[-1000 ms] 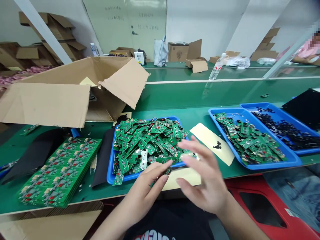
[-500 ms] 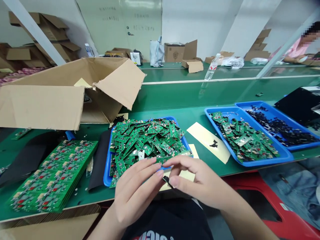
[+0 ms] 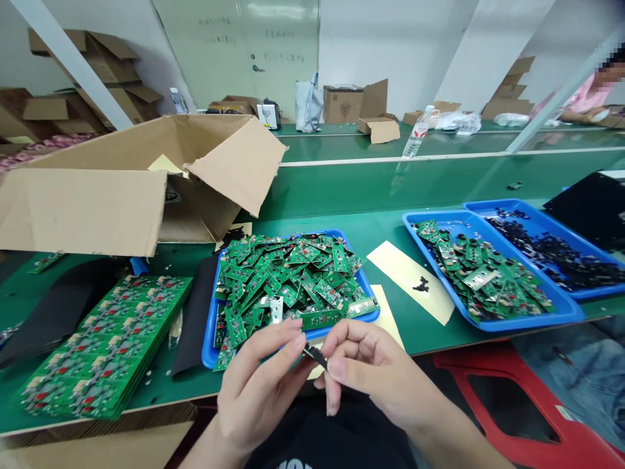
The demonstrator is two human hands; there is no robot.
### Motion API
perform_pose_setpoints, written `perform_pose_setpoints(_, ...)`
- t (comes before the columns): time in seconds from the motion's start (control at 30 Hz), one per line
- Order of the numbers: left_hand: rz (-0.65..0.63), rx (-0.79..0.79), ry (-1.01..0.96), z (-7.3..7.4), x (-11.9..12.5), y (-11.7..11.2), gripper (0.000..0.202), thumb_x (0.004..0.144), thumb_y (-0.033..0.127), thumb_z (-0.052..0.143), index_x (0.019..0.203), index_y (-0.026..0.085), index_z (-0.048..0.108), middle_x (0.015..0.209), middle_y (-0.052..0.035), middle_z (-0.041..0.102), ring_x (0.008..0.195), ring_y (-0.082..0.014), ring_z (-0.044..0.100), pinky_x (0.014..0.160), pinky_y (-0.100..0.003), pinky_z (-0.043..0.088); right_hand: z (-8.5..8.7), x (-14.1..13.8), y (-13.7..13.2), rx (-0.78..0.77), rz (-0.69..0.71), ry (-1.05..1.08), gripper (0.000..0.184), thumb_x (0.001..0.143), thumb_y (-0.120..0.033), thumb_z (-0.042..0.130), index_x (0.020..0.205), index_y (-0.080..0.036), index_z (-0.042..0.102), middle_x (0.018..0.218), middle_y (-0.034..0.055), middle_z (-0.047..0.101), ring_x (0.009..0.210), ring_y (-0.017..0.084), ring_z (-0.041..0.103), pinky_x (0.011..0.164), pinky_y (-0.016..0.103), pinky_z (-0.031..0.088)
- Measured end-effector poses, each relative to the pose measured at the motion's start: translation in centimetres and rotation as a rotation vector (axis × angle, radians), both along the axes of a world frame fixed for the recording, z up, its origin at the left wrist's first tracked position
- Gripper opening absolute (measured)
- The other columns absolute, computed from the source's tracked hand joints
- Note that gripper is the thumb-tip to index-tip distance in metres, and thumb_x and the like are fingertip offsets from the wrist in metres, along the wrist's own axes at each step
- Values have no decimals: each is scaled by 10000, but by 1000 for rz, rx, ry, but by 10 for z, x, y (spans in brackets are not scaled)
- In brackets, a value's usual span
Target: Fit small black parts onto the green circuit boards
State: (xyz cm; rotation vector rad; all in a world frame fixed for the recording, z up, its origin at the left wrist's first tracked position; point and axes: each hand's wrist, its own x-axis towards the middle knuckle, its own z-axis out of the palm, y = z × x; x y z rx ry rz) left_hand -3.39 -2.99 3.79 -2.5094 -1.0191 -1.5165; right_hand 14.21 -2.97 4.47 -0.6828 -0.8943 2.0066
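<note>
In front of my chest, a small thin black piece (image 3: pixel 316 355) spans the gap between my two hands. My left hand (image 3: pixel 256 381) is closed, its fingertips pinching the piece's left end. My right hand (image 3: pixel 374 371) grips the other end between thumb and forefinger, with the remaining fingers curled. Whether a circuit board lies under the piece, hidden by the left fingers, I cannot tell. Just beyond the hands is a blue tray (image 3: pixel 209 342) heaped with small green circuit boards (image 3: pixel 288 273).
Stacked green board panels (image 3: pixel 105 345) lie left, below an open cardboard box (image 3: pixel 83 208). Rightward are a cream sheet (image 3: pixel 390 267) with black bits, a blue tray (image 3: pixel 532 319) of boards and another blue tray (image 3: pixel 598 293) of black parts. A red stool (image 3: pixel 493 391) stands below.
Both hands have come lower and turned, so the black piece shows more clearly between the fingertips. The right fingers have curled inward. The camera view has shifted slightly.
</note>
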Motion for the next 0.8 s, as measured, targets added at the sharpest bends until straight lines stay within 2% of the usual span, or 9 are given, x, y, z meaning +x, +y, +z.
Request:
perform_pose_setpoints(0.1,-40,-27,-32,1,1,0,294,815,41,610,1097,113,571,960,-63,610,974,-171,638,836,-254,563,-3,0,1,-13,18,44,185,762,-286,724,786,-151,602,562,-34,662,499,80,640,706,265,528)
perform_pose_setpoints(0.27,-124,-137,-111,3,2,0,246,843,121,603,1087,125,576,960,-69,621,948,-164,642,809,-256,569,-1,2,3,7,49,24,179,752,-283,728,788,-145,620,558,-32,653,505,79,636,615,224,521)
perform_pose_setpoints(0.47,-180,-247,-226,0,4,0,299,840,161,617,1136,196,590,923,-69,671,892,-197,672,731,-312,595,8,4,0,139,-33,-203,132,764,-261,691,780,-152,618,588,-21,639,555,94,626,591,216,523)
perform_pose_setpoints(0.6,-169,-380,-297,-5,7,-3,319,849,212,611,1166,230,577,973,-87,686,880,-203,669,728,-327,592,13,4,-3,373,-129,-436,47,817,-214,604,792,-176,616,699,1,651,655,113,628,596,206,512)
perform_pose_setpoints(0.8,-110,-522,-296,-5,11,-11,461,842,150,593,1281,257,500,1049,-77,692,938,-192,670,829,-297,565,12,2,-2,860,-343,-663,77,864,-167,524,827,-190,588,747,10,649,702,125,607,669,232,483)
